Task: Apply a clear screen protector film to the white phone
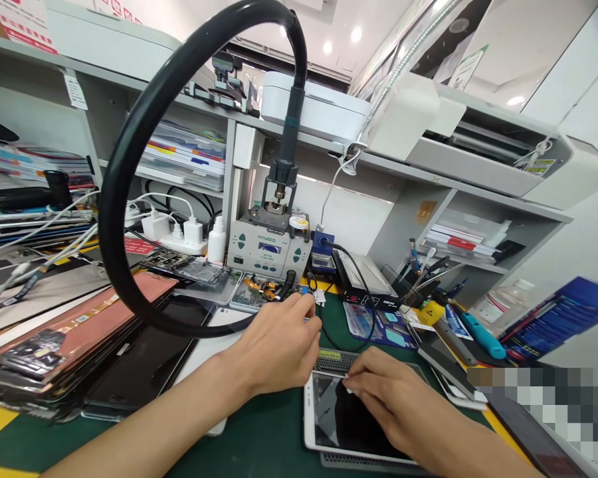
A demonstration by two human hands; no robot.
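Observation:
A tablet (359, 418) with a white frame and a dark screen lies face up in front of me. Under it, a grey perforated plate (336, 362) shows along the far and near edges. My right hand (393, 395) rests over the tablet's right half, thumb and fingers pinched at the screen near its far edge. A small whitish spot shows at those fingertips; whether it is a held piece cannot be made out. Just beyond the tablet's far left corner, my left hand (282, 342) is raised with its fingers curled closed; whatever they hold is hidden.
A black hose (112, 199) loops up from a hot air rework station (269, 245) at the back. Stacked phone and tablet parts (80, 338) crowd the left of the green mat (264, 431). Tools, a blue-handled tool (483, 335) and a bottle (508, 305) stand right.

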